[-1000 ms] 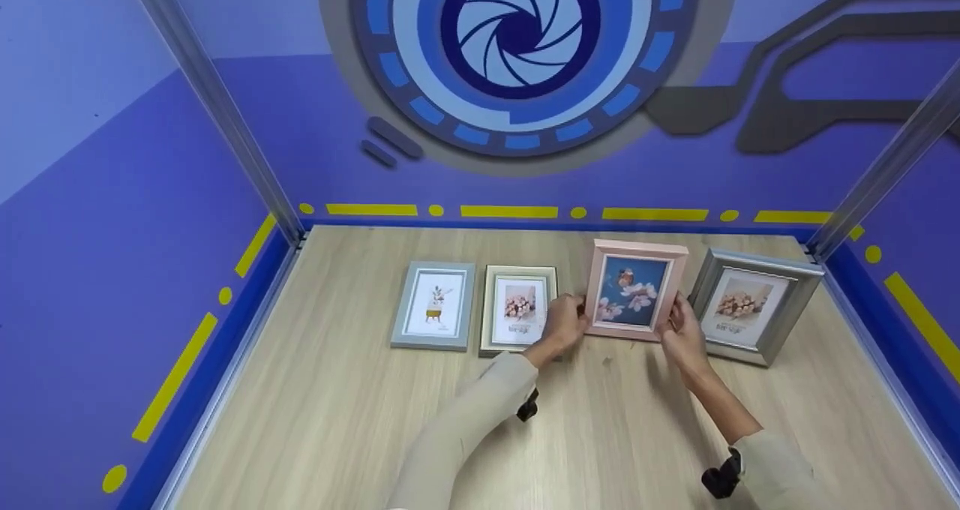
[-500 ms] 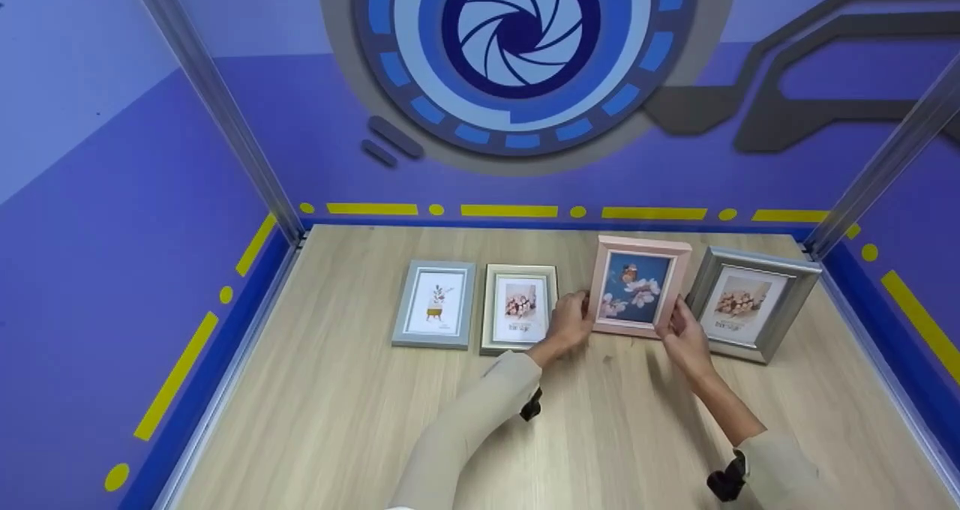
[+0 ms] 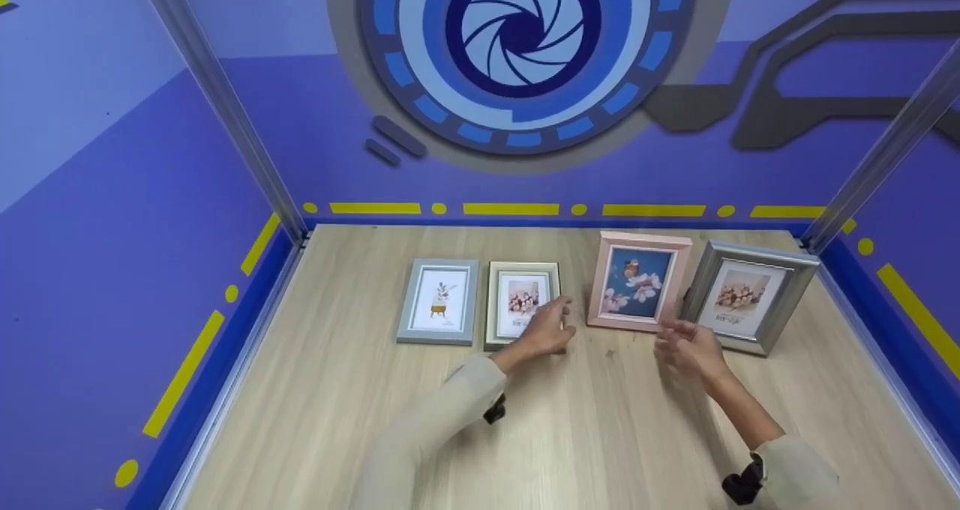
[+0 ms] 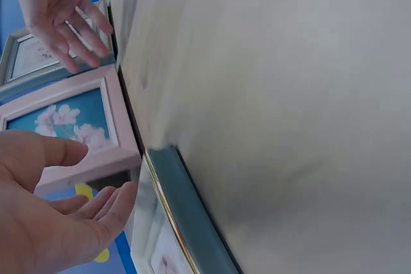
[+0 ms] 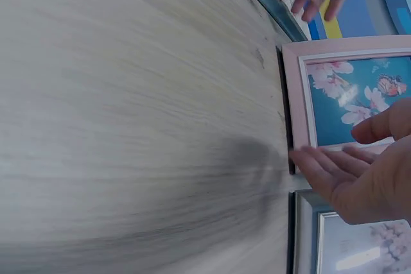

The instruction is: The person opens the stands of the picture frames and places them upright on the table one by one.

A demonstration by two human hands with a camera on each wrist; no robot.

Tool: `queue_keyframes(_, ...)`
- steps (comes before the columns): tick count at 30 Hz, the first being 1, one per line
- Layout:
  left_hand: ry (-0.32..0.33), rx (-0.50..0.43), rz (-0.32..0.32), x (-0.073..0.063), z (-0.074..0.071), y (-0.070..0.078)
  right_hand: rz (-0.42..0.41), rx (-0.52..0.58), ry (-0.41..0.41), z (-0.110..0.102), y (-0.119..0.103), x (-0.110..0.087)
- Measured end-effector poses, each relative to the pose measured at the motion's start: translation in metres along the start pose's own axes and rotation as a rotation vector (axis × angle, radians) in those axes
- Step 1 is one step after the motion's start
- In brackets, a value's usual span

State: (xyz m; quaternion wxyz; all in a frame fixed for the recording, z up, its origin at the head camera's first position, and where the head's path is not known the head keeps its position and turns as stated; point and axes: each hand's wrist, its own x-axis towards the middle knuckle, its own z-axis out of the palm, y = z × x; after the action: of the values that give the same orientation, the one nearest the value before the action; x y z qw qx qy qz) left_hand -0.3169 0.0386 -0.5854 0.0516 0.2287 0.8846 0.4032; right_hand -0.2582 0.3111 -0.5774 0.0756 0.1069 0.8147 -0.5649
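Note:
A pink picture frame (image 3: 637, 281) with blossoms on blue stands upright on the table. My left hand (image 3: 547, 328), fingers apart and holding nothing, is left of it, overlapping the cream-gold frame (image 3: 493, 307) in the head view. Just in front of the pink frame's lower right corner is my right hand (image 3: 691, 349), blurred, its fingers loose and nothing in them. A silver-grey frame (image 3: 780, 300) stands upright on the right, angled inward. At the far left lies a light blue-grey frame (image 3: 405, 311). In the left wrist view the left hand (image 4: 58, 210) has thumb and fingers spread.
The four-sided wooden tabletop (image 3: 600, 435) runs up to a blue-purple back wall (image 3: 262, 135) with yellow dashes. Metal posts (image 3: 225, 112) stand at both back corners. Side walls close in the table at left and right.
Both hands have let go of the pink frame. The left hand has moved away to the left, the right hand slightly down and right. The pink frame stays standing.

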Motion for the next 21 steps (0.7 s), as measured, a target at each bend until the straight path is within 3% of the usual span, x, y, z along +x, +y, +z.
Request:
queue_keyframes(4, -0.009, 0.024, 0.017, -0.021, -0.026, -0.017, 0.013, 0.031, -0.089, 0.005, 0.002, -0.007)
queue_keyframes(9, 0.051, 0.038, -0.025, -0.046, -0.049, -0.041, -0.052, -0.009, -0.251, 0.021, 0.0, -0.006)
queue_keyframes(15, 0.111, 0.035, -0.052, -0.072, -0.061, -0.063, -0.095, -0.056, -0.46, 0.041, -0.003, -0.003)
queue_keyframes(21, 0.067, -0.029, -0.094, -0.085, -0.068, -0.068, -0.114, -0.088, -0.505, 0.071, -0.014, 0.002)
